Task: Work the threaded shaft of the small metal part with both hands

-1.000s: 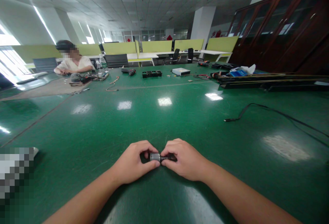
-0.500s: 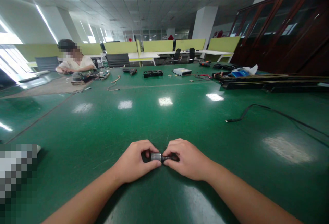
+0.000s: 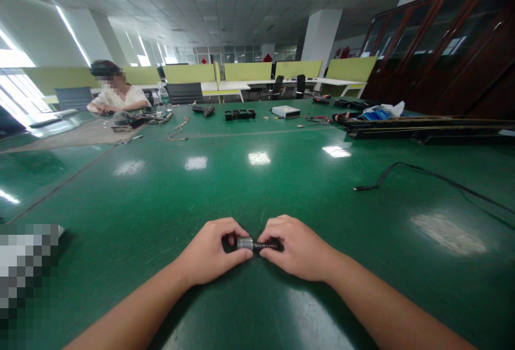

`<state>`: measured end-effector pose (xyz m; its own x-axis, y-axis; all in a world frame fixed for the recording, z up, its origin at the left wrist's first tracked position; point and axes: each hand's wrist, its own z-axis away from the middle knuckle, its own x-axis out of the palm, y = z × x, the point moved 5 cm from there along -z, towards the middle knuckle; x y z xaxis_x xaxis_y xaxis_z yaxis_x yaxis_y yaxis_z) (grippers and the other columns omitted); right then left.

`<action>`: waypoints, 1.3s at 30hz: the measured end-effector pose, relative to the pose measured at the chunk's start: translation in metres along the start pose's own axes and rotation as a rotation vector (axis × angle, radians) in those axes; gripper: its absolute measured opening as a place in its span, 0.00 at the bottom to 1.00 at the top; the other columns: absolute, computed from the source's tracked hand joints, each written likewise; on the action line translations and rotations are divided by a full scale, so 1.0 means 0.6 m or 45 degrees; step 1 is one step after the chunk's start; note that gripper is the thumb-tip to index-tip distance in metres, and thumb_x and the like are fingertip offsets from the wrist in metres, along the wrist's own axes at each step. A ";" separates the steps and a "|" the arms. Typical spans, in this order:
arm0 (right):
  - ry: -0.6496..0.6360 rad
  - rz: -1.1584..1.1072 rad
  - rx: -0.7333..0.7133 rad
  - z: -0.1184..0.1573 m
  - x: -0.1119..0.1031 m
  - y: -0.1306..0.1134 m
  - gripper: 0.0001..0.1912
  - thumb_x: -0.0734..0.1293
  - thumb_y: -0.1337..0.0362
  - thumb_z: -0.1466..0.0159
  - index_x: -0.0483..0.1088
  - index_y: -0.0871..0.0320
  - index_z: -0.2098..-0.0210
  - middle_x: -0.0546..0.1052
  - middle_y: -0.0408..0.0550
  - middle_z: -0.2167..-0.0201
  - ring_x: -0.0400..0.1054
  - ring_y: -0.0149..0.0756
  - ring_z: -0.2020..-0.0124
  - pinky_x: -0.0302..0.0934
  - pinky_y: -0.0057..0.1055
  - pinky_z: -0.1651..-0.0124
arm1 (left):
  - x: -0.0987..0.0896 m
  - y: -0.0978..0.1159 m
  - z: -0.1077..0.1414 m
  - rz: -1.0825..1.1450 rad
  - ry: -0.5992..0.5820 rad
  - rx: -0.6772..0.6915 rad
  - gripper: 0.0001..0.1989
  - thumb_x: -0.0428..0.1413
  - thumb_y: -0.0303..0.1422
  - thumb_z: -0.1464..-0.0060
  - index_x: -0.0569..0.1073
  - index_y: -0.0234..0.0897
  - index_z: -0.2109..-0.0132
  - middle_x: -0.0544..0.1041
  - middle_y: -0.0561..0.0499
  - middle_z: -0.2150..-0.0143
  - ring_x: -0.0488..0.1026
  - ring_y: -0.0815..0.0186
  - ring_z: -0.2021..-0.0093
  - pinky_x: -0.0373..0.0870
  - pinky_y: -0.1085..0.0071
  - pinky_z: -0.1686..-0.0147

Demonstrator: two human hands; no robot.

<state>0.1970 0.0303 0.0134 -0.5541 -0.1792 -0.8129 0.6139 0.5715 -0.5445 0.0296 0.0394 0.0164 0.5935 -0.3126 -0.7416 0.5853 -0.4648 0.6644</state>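
Observation:
Low over the green tabletop (image 3: 225,189), near the bottom centre of the head view, lies a small metal part with a silver cylinder (image 3: 244,244) at its left end and a dark ridged shaft (image 3: 264,246) at its right. My left hand (image 3: 213,251) pinches the silver cylinder between thumb and fingers. The thumb and fingers of my right hand (image 3: 293,248) close round the dark shaft. Both sets of fingertips are near each other, with a narrow gap between. The shaft's far right end is partly hidden by my right hand.
A black cable (image 3: 396,165) runs along the right. Further back lie a power drill (image 3: 204,110), a black bracket (image 3: 240,115), a silver box (image 3: 286,111) and long dark bars (image 3: 386,129). A person (image 3: 120,95) sits at the far left. A blurred object (image 3: 26,264) is at the near left.
My right hand has shifted slightly right along the shaft, and a little more of the shaft shows. My left hand has barely moved and still grips the cylinder.

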 end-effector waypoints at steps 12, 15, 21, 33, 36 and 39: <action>-0.005 -0.014 0.035 0.003 -0.001 0.012 0.04 0.71 0.68 0.43 0.76 0.56 0.67 0.74 0.43 0.71 0.66 0.33 0.68 0.55 0.30 0.62 | 0.002 -0.003 -0.002 -0.001 -0.006 0.010 0.08 0.63 0.35 0.49 0.77 0.37 0.62 0.75 0.53 0.68 0.71 0.67 0.67 0.65 0.73 0.66; 0.004 -0.026 0.056 0.003 -0.001 0.013 0.07 0.71 0.69 0.44 0.75 0.56 0.65 0.74 0.42 0.70 0.66 0.33 0.67 0.55 0.30 0.62 | 0.002 -0.004 -0.002 0.000 -0.006 0.013 0.09 0.63 0.35 0.50 0.77 0.37 0.62 0.75 0.53 0.68 0.71 0.66 0.67 0.65 0.73 0.66; 0.001 -0.041 0.046 0.004 -0.004 0.014 0.06 0.71 0.70 0.44 0.74 0.56 0.66 0.74 0.42 0.70 0.66 0.33 0.67 0.55 0.30 0.62 | 0.001 -0.004 -0.002 0.004 -0.010 0.017 0.09 0.63 0.35 0.50 0.77 0.37 0.62 0.75 0.53 0.68 0.72 0.66 0.67 0.65 0.72 0.65; 0.004 -0.057 0.043 0.005 -0.011 0.014 0.06 0.70 0.71 0.45 0.74 0.57 0.68 0.71 0.41 0.73 0.62 0.28 0.73 0.53 0.27 0.67 | 0.001 -0.002 0.001 0.012 -0.016 0.013 0.08 0.63 0.34 0.49 0.77 0.36 0.62 0.75 0.53 0.68 0.71 0.66 0.67 0.65 0.73 0.65; 0.009 -0.040 0.047 0.005 -0.014 0.018 0.05 0.71 0.71 0.46 0.75 0.57 0.68 0.71 0.41 0.74 0.62 0.28 0.74 0.53 0.27 0.68 | 0.001 -0.004 0.001 0.016 -0.019 0.012 0.08 0.63 0.34 0.49 0.77 0.36 0.62 0.75 0.53 0.68 0.71 0.66 0.66 0.65 0.73 0.65; 0.011 -0.031 0.046 0.005 -0.016 0.022 0.05 0.71 0.71 0.47 0.75 0.58 0.70 0.71 0.40 0.75 0.61 0.27 0.75 0.53 0.27 0.68 | 0.001 -0.007 0.001 0.013 -0.017 0.013 0.08 0.63 0.35 0.49 0.77 0.36 0.62 0.75 0.53 0.68 0.71 0.66 0.66 0.65 0.73 0.65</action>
<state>0.2122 0.0371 0.0136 -0.5736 -0.1858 -0.7978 0.6202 0.5377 -0.5711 0.0275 0.0407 0.0131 0.5923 -0.3283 -0.7358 0.5735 -0.4697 0.6712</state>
